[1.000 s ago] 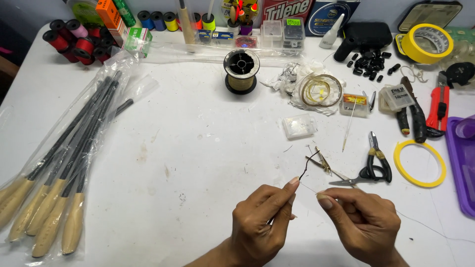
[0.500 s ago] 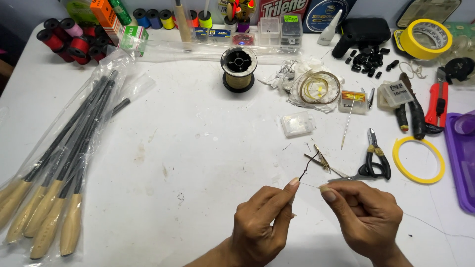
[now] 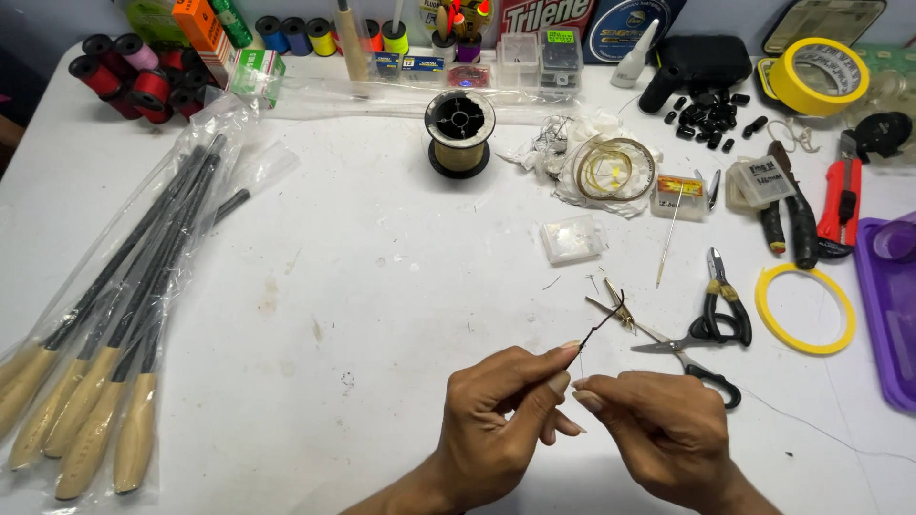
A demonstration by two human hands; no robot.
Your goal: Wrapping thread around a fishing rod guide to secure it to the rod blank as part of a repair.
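My left hand (image 3: 501,415) pinches a thin dark wire hook (image 3: 601,324) between thumb and forefinger, its tip pointing up and right. My right hand (image 3: 663,429) is just beside it, fingertips pinched on a fine clear line (image 3: 811,424) that trails off to the right over the white table (image 3: 382,286). The two hands almost touch at the fingertips, low in the middle of the view. Black-handled scissors (image 3: 687,348) lie right behind my right hand.
A bundle of bagged rods with cork handles (image 3: 105,343) lies at the left. A spool of line (image 3: 459,133), small clear boxes (image 3: 572,238), pliers (image 3: 725,300), a yellow ring (image 3: 804,307), yellow tape (image 3: 818,76), thread spools (image 3: 129,72) and a purple tray (image 3: 892,315) surround the work spot.
Both hands stay in nearly the same place, with the fingertips drawn slightly closer together. The camera view shifts a little.
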